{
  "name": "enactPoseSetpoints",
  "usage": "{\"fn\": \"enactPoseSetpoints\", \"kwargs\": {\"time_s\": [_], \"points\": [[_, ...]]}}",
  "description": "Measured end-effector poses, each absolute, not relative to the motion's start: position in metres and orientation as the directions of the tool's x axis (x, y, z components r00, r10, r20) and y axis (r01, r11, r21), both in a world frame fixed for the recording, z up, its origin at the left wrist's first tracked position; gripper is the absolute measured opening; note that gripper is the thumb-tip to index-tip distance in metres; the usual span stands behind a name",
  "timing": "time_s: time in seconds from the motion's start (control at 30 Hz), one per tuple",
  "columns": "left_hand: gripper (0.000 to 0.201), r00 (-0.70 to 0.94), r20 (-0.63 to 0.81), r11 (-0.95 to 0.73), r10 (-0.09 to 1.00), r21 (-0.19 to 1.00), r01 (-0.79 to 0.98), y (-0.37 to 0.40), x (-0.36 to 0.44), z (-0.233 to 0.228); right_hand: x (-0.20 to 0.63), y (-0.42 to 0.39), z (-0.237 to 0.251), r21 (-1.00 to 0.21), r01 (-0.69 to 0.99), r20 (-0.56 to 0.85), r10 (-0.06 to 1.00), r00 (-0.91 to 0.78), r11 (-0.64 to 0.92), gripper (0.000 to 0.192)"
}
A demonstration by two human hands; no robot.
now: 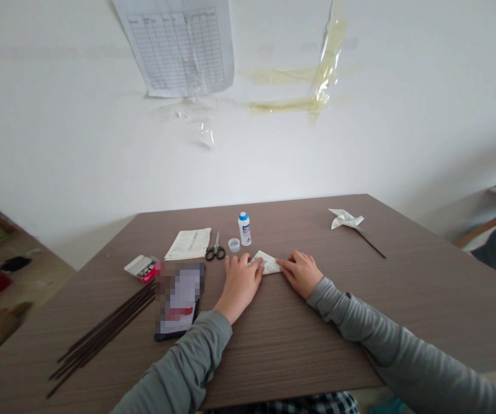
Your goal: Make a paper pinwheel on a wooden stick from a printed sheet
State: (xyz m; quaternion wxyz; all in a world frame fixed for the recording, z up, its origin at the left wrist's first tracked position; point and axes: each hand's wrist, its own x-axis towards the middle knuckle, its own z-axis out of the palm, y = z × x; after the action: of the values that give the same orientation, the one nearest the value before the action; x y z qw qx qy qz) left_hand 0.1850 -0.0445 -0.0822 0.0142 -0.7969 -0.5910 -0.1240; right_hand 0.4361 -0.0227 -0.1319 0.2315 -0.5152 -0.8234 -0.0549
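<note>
Both the left hand [240, 280] and the right hand [300, 271] are lying spread, pressing a small folded white paper [267, 262] flat on the brown wooden worktop [300, 339]; creasing seems in hand, and sharpening the fold probably calls for firm sliding fingertips.

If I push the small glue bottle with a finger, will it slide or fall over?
The glue bottle stands upright, tall and narrow, so a push near its blue cap would probably tip it. It looks like small, light plastic, so a low push may slide it on the smooth table. Once down, its round body could roll.
</note>
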Motion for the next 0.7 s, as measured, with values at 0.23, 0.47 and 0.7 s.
{"fn": "enactPoseSetpoints", "kwargs": {"time_s": [0.23,0.47,0.7], "points": [[0.042,0.254,0.232,-0.293,0.939,0.150,0.944,-0.043,0.185,-0.083,0.436,-0.022,-0.133,-0.170,0.879,0.410,0.843,-0.348,0.446,0.039],[0.040,0.198,0.247,-0.243,0.949,0.169,0.955,-0.047,0.191,-0.083,0.436,-0.023,-0.129,-0.181,0.877,0.415,0.843,-0.343,0.446,0.040],[0.036,0.236,0.272,-0.288,0.933,0.170,0.942,-0.054,0.177,-0.093,0.436,-0.033,-0.119,-0.168,0.852,0.377,0.831,-0.408,0.495,0.048]]}}
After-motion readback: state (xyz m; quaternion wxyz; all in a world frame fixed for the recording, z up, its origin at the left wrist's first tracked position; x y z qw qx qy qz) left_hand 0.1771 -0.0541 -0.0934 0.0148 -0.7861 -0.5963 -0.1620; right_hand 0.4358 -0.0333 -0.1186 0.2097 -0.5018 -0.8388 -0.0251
